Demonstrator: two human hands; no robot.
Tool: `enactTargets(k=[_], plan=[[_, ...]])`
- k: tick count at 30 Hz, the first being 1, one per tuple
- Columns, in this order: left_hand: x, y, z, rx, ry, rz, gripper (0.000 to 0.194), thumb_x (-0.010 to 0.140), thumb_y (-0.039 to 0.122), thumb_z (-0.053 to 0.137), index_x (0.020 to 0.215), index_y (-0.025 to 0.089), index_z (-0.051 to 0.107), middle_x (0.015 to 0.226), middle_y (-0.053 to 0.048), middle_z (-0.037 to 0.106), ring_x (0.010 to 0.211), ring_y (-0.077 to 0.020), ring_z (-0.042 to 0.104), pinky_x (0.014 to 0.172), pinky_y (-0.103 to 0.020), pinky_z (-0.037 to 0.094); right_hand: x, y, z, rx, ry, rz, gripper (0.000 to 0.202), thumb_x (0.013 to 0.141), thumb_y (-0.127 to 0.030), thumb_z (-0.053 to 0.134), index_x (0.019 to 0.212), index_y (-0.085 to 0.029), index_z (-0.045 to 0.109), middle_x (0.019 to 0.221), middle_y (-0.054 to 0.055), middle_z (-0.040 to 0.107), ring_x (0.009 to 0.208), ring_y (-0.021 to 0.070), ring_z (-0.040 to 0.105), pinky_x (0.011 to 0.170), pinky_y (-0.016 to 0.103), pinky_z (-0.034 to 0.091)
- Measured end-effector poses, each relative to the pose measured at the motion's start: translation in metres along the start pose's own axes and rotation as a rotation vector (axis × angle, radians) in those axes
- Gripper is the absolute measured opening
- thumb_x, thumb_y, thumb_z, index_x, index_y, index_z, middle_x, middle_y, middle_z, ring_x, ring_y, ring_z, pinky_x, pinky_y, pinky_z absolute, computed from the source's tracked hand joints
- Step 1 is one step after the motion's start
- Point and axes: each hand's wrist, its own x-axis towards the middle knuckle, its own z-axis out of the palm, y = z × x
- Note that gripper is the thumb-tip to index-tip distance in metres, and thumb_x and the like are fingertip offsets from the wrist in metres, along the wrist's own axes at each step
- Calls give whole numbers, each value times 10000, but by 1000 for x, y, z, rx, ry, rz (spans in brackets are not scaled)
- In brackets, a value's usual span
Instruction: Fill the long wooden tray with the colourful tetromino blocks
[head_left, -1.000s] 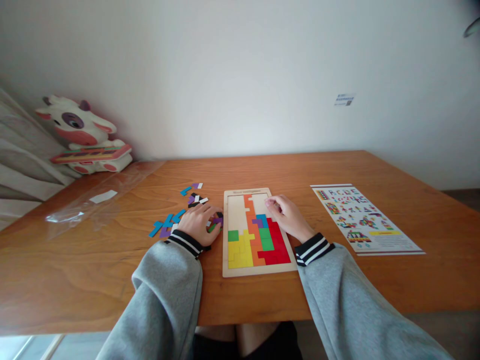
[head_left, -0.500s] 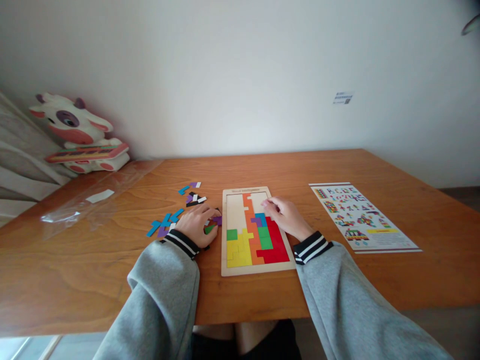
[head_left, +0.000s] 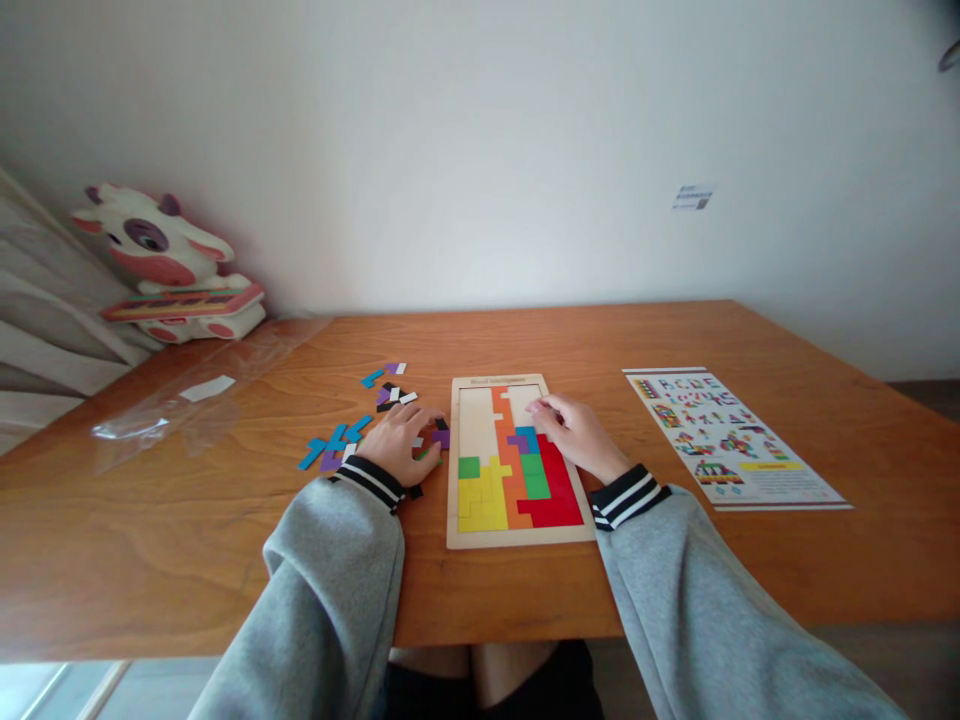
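Note:
A wooden puzzle tray (head_left: 454,500) lies on the table, partly filled with yellow, orange, red, green, blue and purple pieces; its upper left and upper right show bare wood. Over the tray's upper right side is my right hand (head_left: 581,432), thumb and fingertips pinched together; whatever they may hold is too small to make out. My left hand (head_left: 397,445) rests left of the tray with its fingers apart, over loose pieces. A purple piece (head_left: 441,440) lies by its fingertips, and a green one is mostly hidden under it. Blue pieces (head_left: 337,438) lie to its left.
A printed sheet (head_left: 720,430) lies on the right of the table (head_left: 300,580). At the back left stand a toy cow with a keyboard (head_left: 180,260) and a clear plastic bag (head_left: 150,425) with a white label. More loose pieces (head_left: 373,378) lie further back.
The whole view has shifted slightly, so the things on the table sit a little further right. Both hands keep nearly the same places and poses.

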Motion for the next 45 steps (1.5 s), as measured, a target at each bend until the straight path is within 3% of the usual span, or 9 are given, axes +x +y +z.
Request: enactTargets(k=[4, 14, 21, 25, 28, 32, 36, 42, 45], plan=[[-1, 4, -1, -65, -27, 12, 394, 769, 287, 578, 1145, 173, 613, 1082, -111, 658, 999, -267, 624, 916, -426, 523, 0, -1, 0, -6, 4, -4, 367, 960, -454, 446, 884, -170, 665, 694, 20, 623, 623, 152, 539, 595, 268, 385], [5, -2, 10, -250, 29, -61, 247, 771, 261, 613, 1001, 191, 668, 863, -37, 674, 734, -157, 654, 702, -283, 570, 0, -3, -1, 30, -5, 2, 406, 962, -492, 436, 909, -167, 674, 684, 22, 635, 607, 148, 537, 572, 268, 411], [5, 2, 11, -119, 139, 9, 150, 792, 210, 584, 893, 199, 694, 828, -35, 729, 745, -166, 686, 722, -275, 564, 0, -5, -2, 102, -8, 48, 437, 943, -531, 443, 918, -160, 673, 652, 24, 632, 579, 150, 554, 533, 262, 418], [5, 0, 8, -106, 196, -31, 176, 835, 228, 556, 930, 206, 702, 836, -28, 749, 733, -156, 700, 717, -262, 572, 1, -5, -3, 159, 23, 75, 438, 940, -540, 448, 945, -168, 680, 831, 75, 724, 681, 174, 628, 600, 281, 465], [7, 3, 8, -246, 262, -113, 171, 861, 279, 567, 931, 197, 700, 874, -38, 749, 744, -153, 710, 729, -270, 590, 1, -7, -4, 180, 62, 89, 429, 926, -546, 482, 961, -171, 687, 886, 92, 739, 744, 192, 653, 642, 299, 487], [12, 20, 15, -686, 382, -262, 258, 840, 403, 655, 920, 158, 671, 883, -68, 740, 791, -182, 727, 744, -308, 617, -1, -18, -5, 264, -1, 42, 380, 884, -522, 581, 1002, -181, 699, 892, 77, 735, 746, 182, 640, 658, 302, 502], [16, 46, 21, -900, 321, -202, 303, 814, 437, 710, 883, 146, 665, 831, -75, 722, 759, -175, 709, 710, -304, 608, -4, -33, -5, 385, -150, -14, 357, 860, -477, 643, 1077, -199, 699, 973, 69, 737, 803, 171, 651, 714, 301, 522], [15, 65, 18, -765, 188, -14, 234, 876, 389, 662, 868, 160, 708, 820, -69, 721, 744, -150, 666, 707, -283, 571, -7, -38, -2, 386, -316, -62, 308, 853, -489, 654, 917, -202, 747, 912, 49, 753, 828, 190, 668, 784, 328, 530], [14, 64, 21, -739, 180, -17, 220, 900, 365, 627, 953, 157, 677, 870, -65, 722, 754, -144, 669, 696, -269, 570, -5, -30, -6, 333, -283, -18, 317, 851, -489, 648, 902, -193, 752, 875, 51, 760, 777, 187, 675, 733, 316, 536]])
